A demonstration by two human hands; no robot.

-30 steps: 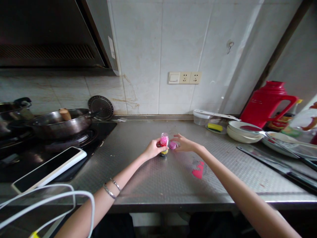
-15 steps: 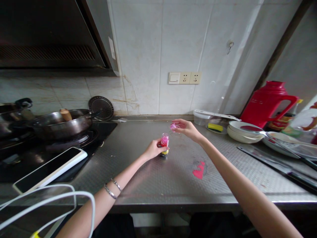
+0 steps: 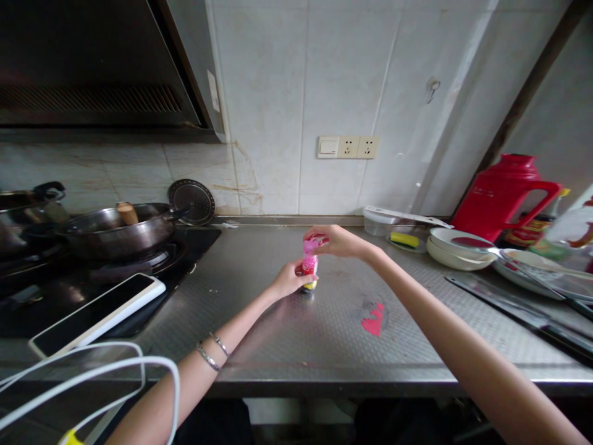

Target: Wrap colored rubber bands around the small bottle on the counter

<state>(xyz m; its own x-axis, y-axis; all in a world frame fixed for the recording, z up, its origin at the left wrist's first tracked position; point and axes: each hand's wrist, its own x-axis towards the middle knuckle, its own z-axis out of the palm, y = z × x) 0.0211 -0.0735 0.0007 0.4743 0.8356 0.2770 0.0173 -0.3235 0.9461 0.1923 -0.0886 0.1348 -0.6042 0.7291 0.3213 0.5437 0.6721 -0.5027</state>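
My left hand (image 3: 288,279) is closed around a small see-through bottle (image 3: 309,268) that stands upright on the metal counter (image 3: 278,346). Pink, red and yellow show through its side. Above it, my right hand (image 3: 334,240) pinches a pink, partly see-through piece (image 3: 310,246) that looks like a cap. This piece is right at the bottle's mouth; whether it sits on the rim or just over it I cannot tell. My right fingers partly cover it. A red patch of heart shapes (image 3: 373,321) lies on the counter to the right of the bottle.
On the left, a steel pan (image 3: 120,232) stands on the stove, with a white-edged phone-like device (image 3: 99,315) and white cable (image 3: 152,361) before it. On the right are stacked bowls (image 3: 456,256), a yellow sponge (image 3: 404,239), a knife (image 3: 514,312) and a red thermos (image 3: 500,198).
My right hand has moved left with the pink piece, from beside the bottle to its mouth. My left hand keeps its hold on the bottle in the same spot.
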